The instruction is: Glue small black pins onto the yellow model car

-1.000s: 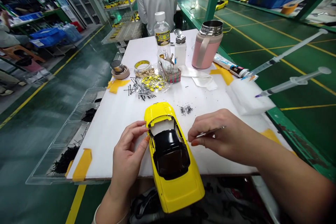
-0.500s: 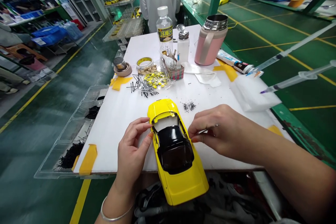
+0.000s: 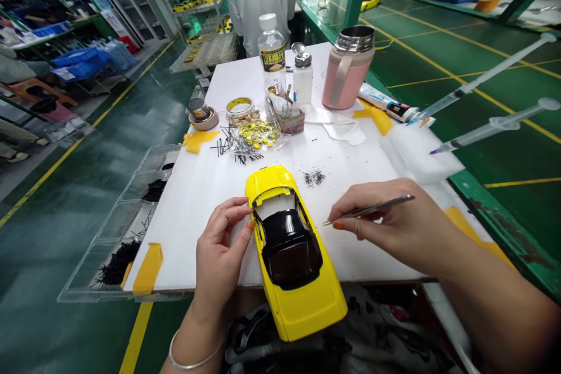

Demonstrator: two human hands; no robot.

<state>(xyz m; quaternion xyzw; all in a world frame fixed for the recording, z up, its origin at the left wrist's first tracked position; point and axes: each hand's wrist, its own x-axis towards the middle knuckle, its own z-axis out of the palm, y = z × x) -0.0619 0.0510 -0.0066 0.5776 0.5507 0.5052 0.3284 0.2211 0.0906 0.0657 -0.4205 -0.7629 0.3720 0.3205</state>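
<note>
At a white work board (image 3: 184,245) above a green factory floor (image 3: 44,257), a clear divided tray (image 3: 99,245) of black bits sits along my left side within easy reach, and yellow tape (image 3: 148,269) seems to fix it in place. The yellow model car body (image 3: 302,304) lies mid-board, black roof (image 3: 289,251) up, with my left hand (image 3: 219,257) curled around its side, apparently steadying it. My right hand (image 3: 385,222) pinches steel tweezers (image 3: 372,208), their tips just beside the car, near a small pile of black specks (image 3: 313,177).

Co-worker (image 3: 256,0) cut off above, black specks (image 3: 313,177) too small to tell
</note>
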